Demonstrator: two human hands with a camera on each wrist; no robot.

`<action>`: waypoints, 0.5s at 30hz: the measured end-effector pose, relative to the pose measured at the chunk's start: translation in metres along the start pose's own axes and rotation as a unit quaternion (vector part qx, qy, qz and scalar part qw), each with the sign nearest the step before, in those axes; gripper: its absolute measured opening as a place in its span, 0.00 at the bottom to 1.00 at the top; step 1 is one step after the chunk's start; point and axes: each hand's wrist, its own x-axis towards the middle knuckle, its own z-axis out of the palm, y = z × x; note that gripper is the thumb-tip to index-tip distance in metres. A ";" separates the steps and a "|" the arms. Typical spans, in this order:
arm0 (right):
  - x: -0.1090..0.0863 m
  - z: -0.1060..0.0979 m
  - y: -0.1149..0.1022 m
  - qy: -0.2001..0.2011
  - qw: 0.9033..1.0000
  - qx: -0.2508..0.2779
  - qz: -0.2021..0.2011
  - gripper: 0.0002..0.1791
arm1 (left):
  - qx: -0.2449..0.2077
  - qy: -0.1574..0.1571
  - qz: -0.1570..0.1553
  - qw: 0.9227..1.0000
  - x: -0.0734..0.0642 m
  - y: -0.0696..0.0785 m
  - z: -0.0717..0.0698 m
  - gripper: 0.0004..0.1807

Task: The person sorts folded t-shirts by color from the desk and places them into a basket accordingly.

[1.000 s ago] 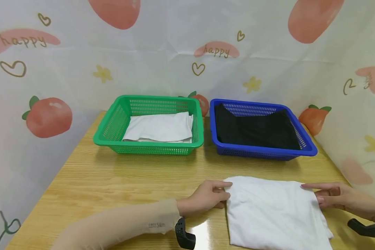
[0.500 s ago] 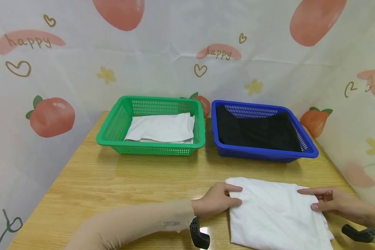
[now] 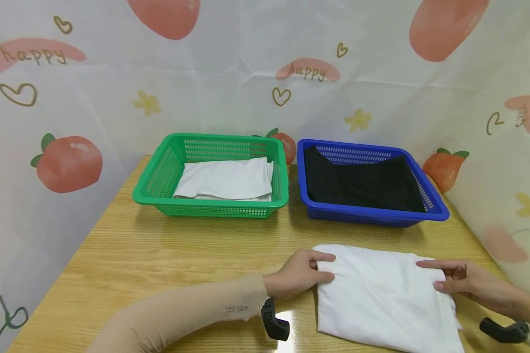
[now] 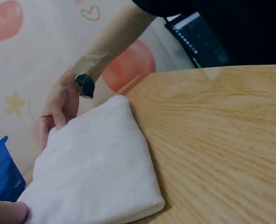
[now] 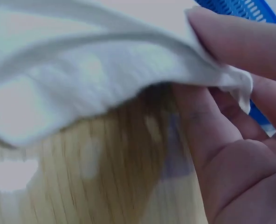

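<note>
A folded white cloth (image 3: pixel 380 299) lies on the table near its front right. My left hand (image 3: pixel 298 274) grips its left edge, with index finger and thumb on top and the other fingers mostly hidden. At the opposite edge my right hand (image 3: pixel 477 284) holds the cloth between fingers; the right wrist view shows one finger above the fabric (image 5: pixel 96 70) and others below, the edge slightly raised there. In the left wrist view the cloth (image 4: pixel 96 163) looks thick and layered, with the right hand (image 4: pixel 58 109) at its far side.
Behind, a green basket (image 3: pixel 209 202) holds folded white cloth (image 3: pixel 225 179). To its right a blue basket (image 3: pixel 375 212) holds black cloth (image 3: pixel 366 186). Both stand on the wooden table (image 3: pixel 159 255) against a printed backdrop (image 3: pixel 221 88). A screen (image 4: pixel 198 39) shows beyond the table.
Both hands have shifted inward, so their fingertips reach further over the cloth. The cloth has moved slightly left and away from the front edge. The baskets have stayed in place.
</note>
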 end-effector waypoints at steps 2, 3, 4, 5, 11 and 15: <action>0.003 0.005 -0.003 0.004 1.000 0.001 -0.016 0.27 | -0.009 -0.001 -0.002 1.000 -0.001 0.002 -0.006 0.22; 0.005 0.008 -0.005 0.007 1.000 0.000 -0.024 0.27 | -0.017 -0.004 -0.004 1.000 -0.002 0.004 -0.010 0.22; 0.007 0.011 -0.006 0.006 1.000 0.007 -0.029 0.27 | -0.018 -0.004 -0.005 1.000 -0.003 0.006 -0.015 0.21; 0.010 0.015 -0.008 0.003 0.999 0.015 -0.035 0.27 | -0.017 -0.005 -0.007 1.000 -0.005 0.007 -0.020 0.21; 0.029 0.039 -0.021 0.028 0.998 0.024 -0.046 0.27 | -0.011 -0.013 0.000 1.000 -0.015 0.020 -0.057 0.21; 0.042 0.060 -0.038 0.063 0.995 0.007 -0.078 0.27 | 0.010 -0.016 0.020 1.000 -0.030 0.030 -0.085 0.21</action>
